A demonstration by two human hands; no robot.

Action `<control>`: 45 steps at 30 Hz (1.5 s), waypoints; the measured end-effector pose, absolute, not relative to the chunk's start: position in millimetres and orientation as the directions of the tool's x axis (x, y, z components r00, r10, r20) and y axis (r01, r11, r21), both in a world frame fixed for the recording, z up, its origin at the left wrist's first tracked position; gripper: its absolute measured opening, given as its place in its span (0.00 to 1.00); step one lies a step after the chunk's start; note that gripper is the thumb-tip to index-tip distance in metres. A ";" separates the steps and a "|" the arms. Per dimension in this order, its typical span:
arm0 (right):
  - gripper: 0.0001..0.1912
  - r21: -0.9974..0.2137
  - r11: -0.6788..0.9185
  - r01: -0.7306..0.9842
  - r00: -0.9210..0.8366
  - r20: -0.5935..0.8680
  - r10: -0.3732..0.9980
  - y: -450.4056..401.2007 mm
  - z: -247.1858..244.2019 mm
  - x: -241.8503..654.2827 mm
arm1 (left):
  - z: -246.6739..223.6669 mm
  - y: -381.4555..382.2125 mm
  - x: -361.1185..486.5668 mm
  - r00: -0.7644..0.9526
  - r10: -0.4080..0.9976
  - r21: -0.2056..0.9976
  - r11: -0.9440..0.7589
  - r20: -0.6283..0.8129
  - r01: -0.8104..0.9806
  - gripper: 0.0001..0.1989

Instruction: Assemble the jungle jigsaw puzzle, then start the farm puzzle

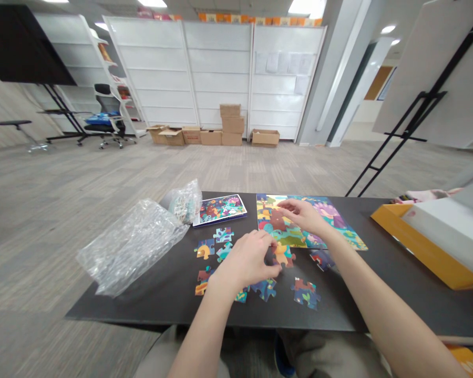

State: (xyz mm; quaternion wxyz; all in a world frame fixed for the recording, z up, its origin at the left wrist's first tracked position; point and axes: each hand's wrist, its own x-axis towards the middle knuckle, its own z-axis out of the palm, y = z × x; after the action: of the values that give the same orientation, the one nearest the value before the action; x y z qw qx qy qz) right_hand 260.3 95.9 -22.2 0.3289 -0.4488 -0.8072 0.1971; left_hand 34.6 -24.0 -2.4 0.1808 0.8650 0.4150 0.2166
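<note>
My left hand (249, 258) is bent over the loose jigsaw pieces, its thumb and fingertips at the near edge of an orange jigsaw piece (284, 255). Higher up, my right hand (301, 216) reaches over the partly covered colourful jigsaw picture (331, 212). Its fingers are loosely bent, the thumb a little apart, and no piece shows between them. Around my left hand lie several more pieces: a blue one with a yellow shape (205, 249), a brown-and-blue one (305, 293), and a dark one (322, 259) beneath my right forearm. My left hand hides part of the pieces under it.
A crumpled clear plastic bag (136, 244) hangs over the table's left edge. Behind the pieces sit a small bag (186, 202) and a picture booklet (220, 209). An open yellow-and-white box (437, 239) stands on the right. Cardboard boxes (232, 126) line the far shelves.
</note>
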 end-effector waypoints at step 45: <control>0.21 -0.841 0.135 0.523 -0.314 -0.043 0.948 114.0 -25.8 321.3 | -15.8 -11.2 26.4 0.486 0.859 0.335 -0.511 0.163 0.791 0.21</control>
State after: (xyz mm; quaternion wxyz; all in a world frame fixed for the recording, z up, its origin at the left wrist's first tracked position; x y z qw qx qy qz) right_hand 321.3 114.0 -25.8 0.2655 -0.5218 -0.7051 0.4000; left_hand 26.4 -11.2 -15.8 0.1080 0.8551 0.4825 0.1562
